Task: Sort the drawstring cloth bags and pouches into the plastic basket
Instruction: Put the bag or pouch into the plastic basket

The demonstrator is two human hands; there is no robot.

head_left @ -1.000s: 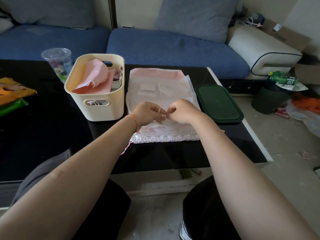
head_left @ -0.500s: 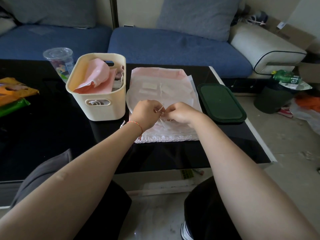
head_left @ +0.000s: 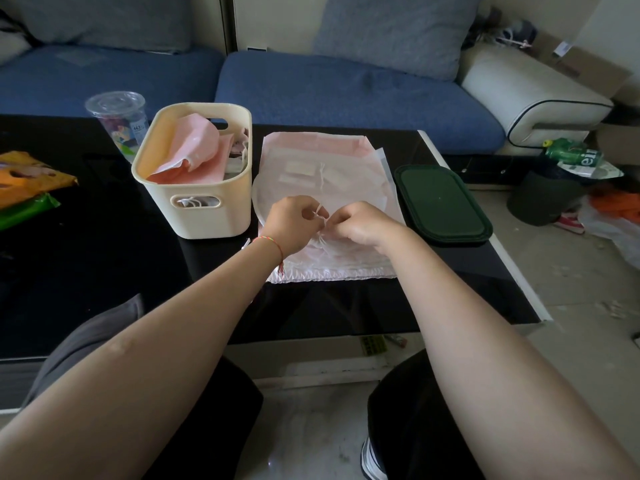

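Both hands meet over the stack of pale drawstring bags (head_left: pixel 325 174) lying flat on the black surface (head_left: pixel 104 271) just right of the cream basket (head_left: pixel 197 202), the left hand (head_left: pixel 294 225) and right hand (head_left: pixel 363 225) each in a pinching grip on the white drawstring (head_left: pixel 320 221).

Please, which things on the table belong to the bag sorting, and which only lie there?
For the job: cream plastic basket; pink pouch inside it; white drawstring bag; its cord, pinched by left hand and right hand.

Lying about: green lid; plastic cup; snack packets.
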